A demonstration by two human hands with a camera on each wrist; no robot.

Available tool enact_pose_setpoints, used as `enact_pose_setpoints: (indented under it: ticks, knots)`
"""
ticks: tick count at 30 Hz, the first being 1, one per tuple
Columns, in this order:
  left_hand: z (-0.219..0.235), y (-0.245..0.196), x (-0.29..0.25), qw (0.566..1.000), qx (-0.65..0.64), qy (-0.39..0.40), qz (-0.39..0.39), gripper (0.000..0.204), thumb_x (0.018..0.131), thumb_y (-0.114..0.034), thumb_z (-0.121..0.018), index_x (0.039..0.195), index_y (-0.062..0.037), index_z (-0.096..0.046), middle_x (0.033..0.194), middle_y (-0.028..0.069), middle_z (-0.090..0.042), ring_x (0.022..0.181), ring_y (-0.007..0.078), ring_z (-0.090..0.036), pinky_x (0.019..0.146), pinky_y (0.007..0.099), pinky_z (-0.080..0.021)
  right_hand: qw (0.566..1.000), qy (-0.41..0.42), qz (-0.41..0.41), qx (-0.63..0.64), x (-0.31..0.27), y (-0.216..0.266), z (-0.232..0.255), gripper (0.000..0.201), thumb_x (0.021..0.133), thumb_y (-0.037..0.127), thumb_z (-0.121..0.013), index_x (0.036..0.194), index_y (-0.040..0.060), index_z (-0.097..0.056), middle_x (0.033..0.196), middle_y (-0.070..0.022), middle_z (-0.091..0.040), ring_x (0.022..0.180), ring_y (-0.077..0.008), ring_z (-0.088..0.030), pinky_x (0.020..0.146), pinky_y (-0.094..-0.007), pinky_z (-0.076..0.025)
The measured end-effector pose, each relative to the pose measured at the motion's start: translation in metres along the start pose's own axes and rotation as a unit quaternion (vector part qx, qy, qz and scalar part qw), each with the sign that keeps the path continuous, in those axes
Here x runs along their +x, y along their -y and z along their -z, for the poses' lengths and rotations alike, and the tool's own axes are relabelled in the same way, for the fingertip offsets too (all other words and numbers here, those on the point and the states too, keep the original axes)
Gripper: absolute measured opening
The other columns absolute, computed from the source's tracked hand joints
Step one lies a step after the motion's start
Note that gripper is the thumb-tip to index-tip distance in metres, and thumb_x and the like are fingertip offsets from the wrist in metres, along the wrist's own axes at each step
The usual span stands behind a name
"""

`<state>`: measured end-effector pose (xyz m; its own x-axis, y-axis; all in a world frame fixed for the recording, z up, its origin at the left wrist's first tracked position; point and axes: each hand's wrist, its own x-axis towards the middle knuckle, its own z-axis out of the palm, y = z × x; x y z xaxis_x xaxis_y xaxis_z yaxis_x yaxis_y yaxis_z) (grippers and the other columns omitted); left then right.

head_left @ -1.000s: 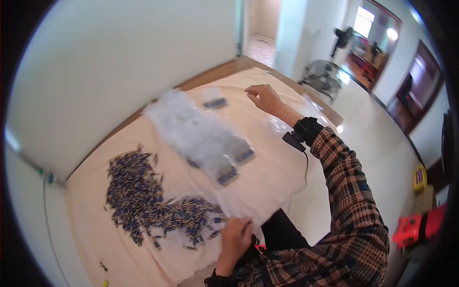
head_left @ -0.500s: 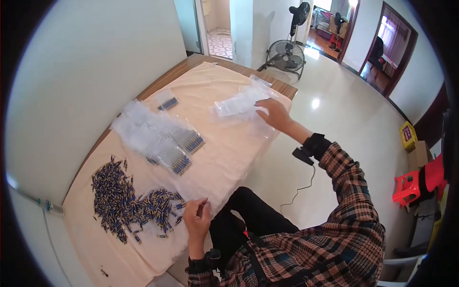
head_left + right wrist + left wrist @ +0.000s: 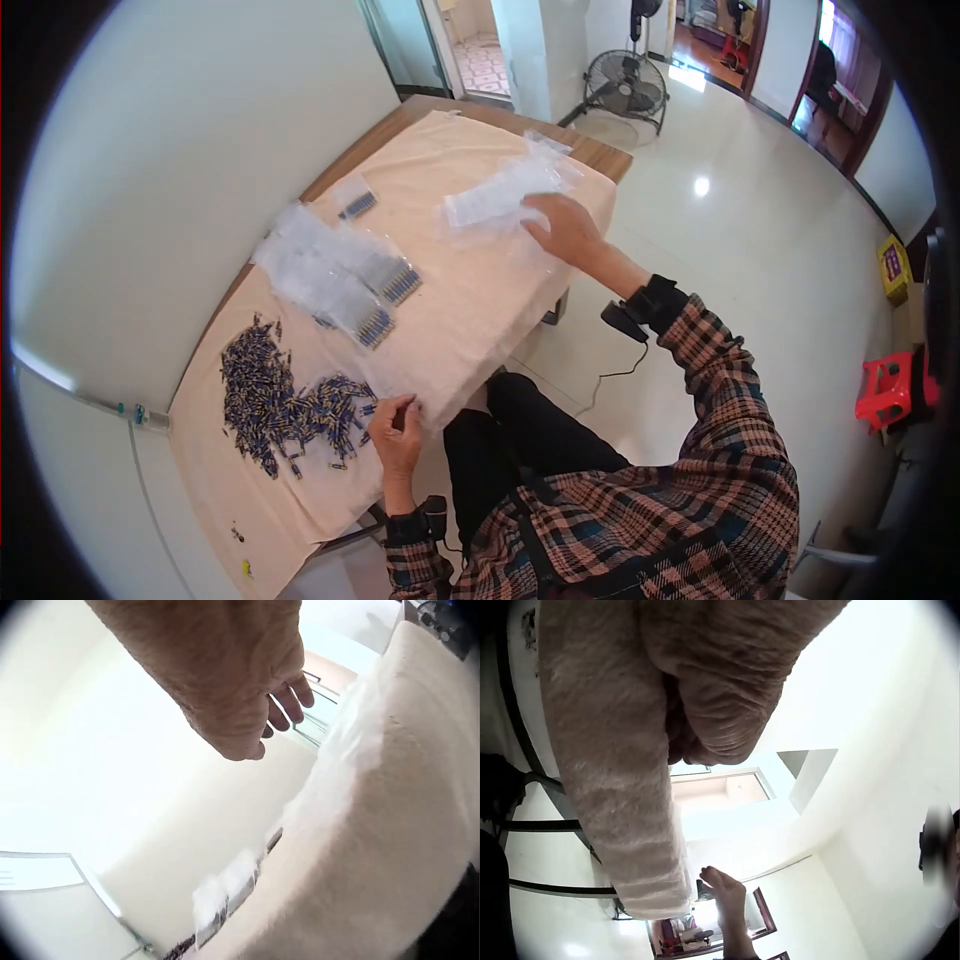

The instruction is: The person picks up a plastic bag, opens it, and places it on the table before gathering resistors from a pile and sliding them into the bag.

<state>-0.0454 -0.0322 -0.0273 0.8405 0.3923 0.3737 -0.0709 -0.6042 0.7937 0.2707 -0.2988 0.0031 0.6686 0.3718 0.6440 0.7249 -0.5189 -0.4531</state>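
My right hand (image 3: 568, 232) reaches over the near side of a heap of clear plastic bags (image 3: 490, 198) at the table's far right. Its fingers are extended and apart in the right wrist view, with nothing between them. At the table's front edge rests my left hand (image 3: 398, 445), fingers loosely bent and holding nothing visible. Beside it spreads a pile of small dark blue and gold cylindrical pieces (image 3: 255, 395). Farther back, filled clear bags (image 3: 375, 327) show such pieces in neat rows, their cloudy plastic overlapping. A single small filled bag (image 3: 358, 205) lies behind them.
A peach cloth (image 3: 460, 330) covers the wooden table (image 3: 590, 150), which stands along a white wall (image 3: 200, 150). A few tiny bits (image 3: 237, 532) lie at the near left corner. Beyond the table are a floor fan (image 3: 627, 85) and a red stool (image 3: 885, 390).
My right hand has come down toward the clear bags, then shifted only slightly. My left hand stays by the front edge. The head view has turned and steadied.
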Motion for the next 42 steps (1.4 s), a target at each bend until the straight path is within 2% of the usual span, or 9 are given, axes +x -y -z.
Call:
enact_pose_setpoints:
  ticks: [2, 10, 14, 17, 31, 33, 38, 41, 42]
  knots:
    - [0.001, -0.001, 0.002, 1.0, 0.015, 0.005, -0.007, 0.01, 0.083, -0.002, -0.062, 0.091, 0.0014, -0.065, 0.081, 0.0065, -0.063, 0.071, 0.0123, -0.061, 0.065, 0.0235, -0.048, 0.991, 0.129, 0.023, -0.037, -0.042, 0.01, 0.009, 0.041, 0.081, 0.026, -0.066, 0.114, 0.0029, -0.057, 0.118, -0.0118, -0.057, 0.117, -0.0298, -0.049, 0.092, -0.043, -0.042]
    - [0.001, -0.006, 0.001, 0.999, 0.036, 0.012, -0.028, 0.01, 0.082, -0.003, -0.062, 0.09, 0.0008, -0.065, 0.081, 0.0066, -0.062, 0.07, 0.0116, -0.059, 0.063, 0.0233, -0.047, 0.971, 0.072, 0.166, -0.154, -0.087, 0.021, -0.001, 0.034, 0.081, 0.017, -0.064, 0.111, 0.0015, -0.059, 0.117, -0.0104, -0.059, 0.112, -0.0301, -0.053, 0.094, -0.0372, -0.042]
    - [0.001, -0.009, 0.0, 0.999, 0.033, 0.007, -0.037, 0.009, 0.082, -0.003, -0.062, 0.089, 0.0009, -0.065, 0.08, 0.0061, -0.062, 0.069, 0.0108, -0.057, 0.062, 0.0229, -0.045, 0.961, 0.136, 0.227, -0.084, -0.067, -0.003, 0.0, 0.031, 0.081, 0.014, -0.064, 0.11, 0.0032, -0.059, 0.119, -0.01, -0.058, 0.118, -0.0319, -0.05, 0.097, -0.0385, -0.042]
    - [0.002, -0.009, -0.002, 0.998, 0.041, 0.002, -0.04, 0.009, 0.081, -0.003, -0.062, 0.088, 0.0008, -0.065, 0.079, 0.0056, -0.061, 0.068, 0.0102, -0.056, 0.062, 0.0226, -0.045, 0.96, 0.193, 0.174, 0.101, -0.052, -0.016, 0.006, 0.025, 0.081, 0.012, -0.065, 0.104, 0.0045, -0.062, 0.115, -0.0112, -0.061, 0.12, -0.033, -0.05, 0.098, -0.0392, -0.043]
    - [-0.001, -0.015, -0.001, 0.996, 0.054, -0.007, -0.07, 0.012, 0.078, 0.002, -0.063, 0.089, -0.001, -0.065, 0.081, 0.0092, -0.06, 0.07, 0.0163, -0.057, 0.063, 0.0254, -0.046, 0.973, 0.122, 0.047, 0.188, -0.03, 0.004, -0.017, 0.013, 0.082, 0.012, -0.066, 0.089, 0.0013, -0.066, 0.098, -0.012, -0.068, 0.099, -0.0256, -0.064, 0.083, -0.0351, -0.05]
    - [-0.002, -0.011, -0.001, 0.997, 0.042, -0.005, -0.069, 0.013, 0.078, 0.002, -0.063, 0.09, -0.0011, -0.065, 0.081, 0.009, -0.06, 0.07, 0.0158, -0.057, 0.063, 0.0247, -0.045, 0.956, 0.082, -0.079, 0.271, -0.031, 0.013, -0.019, 0.011, 0.084, 0.011, -0.064, 0.088, 0.0004, -0.066, 0.095, -0.0101, -0.07, 0.089, -0.0192, -0.067, 0.077, -0.0302, -0.052]
    - [-0.002, -0.007, -0.004, 0.998, 0.017, -0.005, -0.057, 0.015, 0.077, 0.003, -0.062, 0.091, -0.0012, -0.065, 0.082, 0.0089, -0.061, 0.071, 0.0141, -0.056, 0.063, 0.0237, -0.044, 0.92, 0.0, -0.169, 0.355, -0.012, 0.033, -0.018, 0.015, 0.089, 0.013, -0.062, 0.089, -0.0015, -0.065, 0.094, -0.0077, -0.07, 0.081, -0.0136, -0.066, 0.073, -0.0244, -0.052]
    - [-0.003, -0.003, -0.003, 0.999, -0.008, -0.014, -0.032, 0.009, 0.081, -0.001, -0.062, 0.089, -0.0004, -0.066, 0.08, 0.0053, -0.061, 0.068, 0.0107, -0.054, 0.062, 0.0222, -0.043, 0.803, -0.032, -0.224, 0.551, -0.002, 0.063, -0.008, 0.017, 0.094, 0.015, -0.057, 0.096, -0.002, -0.061, 0.1, -0.011, -0.067, 0.099, -0.0178, -0.065, 0.082, -0.0275, -0.053]
    - [-0.003, -0.002, -0.003, 0.999, -0.022, -0.015, -0.02, 0.007, 0.083, -0.003, -0.062, 0.088, 0.0, -0.066, 0.08, 0.0035, -0.061, 0.066, 0.0091, -0.053, 0.062, 0.0215, -0.043, 0.804, -0.026, -0.221, 0.552, -0.001, 0.079, -0.002, 0.017, 0.094, 0.015, -0.057, 0.096, -0.002, -0.061, 0.1, -0.011, -0.067, 0.099, -0.0178, -0.065, 0.082, -0.0275, -0.053]
